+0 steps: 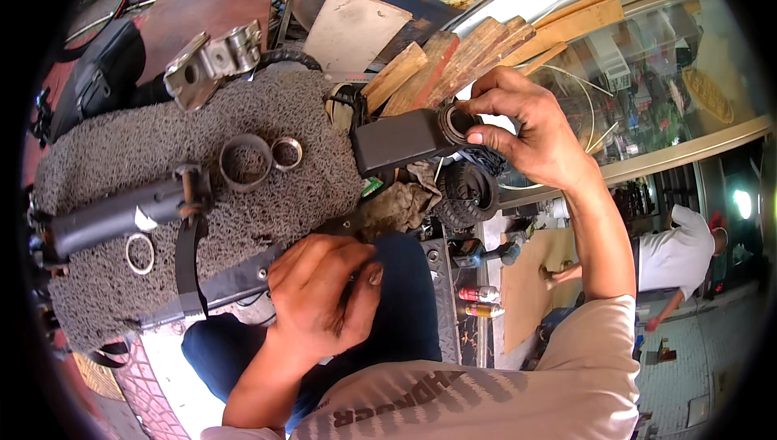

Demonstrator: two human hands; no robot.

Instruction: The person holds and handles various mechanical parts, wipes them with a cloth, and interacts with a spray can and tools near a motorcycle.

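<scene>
I'm pinching dark ring (444,124) by rim with right hand (530,124), at end of black block (398,143), probably leaving hole uncovered; left hand (320,286) is curling loosely beside grey mat (285,112); holding anything, cannot tell.

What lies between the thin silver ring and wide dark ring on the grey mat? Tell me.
In the head view, the black cylindrical tube, rusty bolt at its end, lies between the silver ring and dark ring.

Right hand (536,126) partly hides ring (445,126); shirt (502,399) cut off below
</scene>
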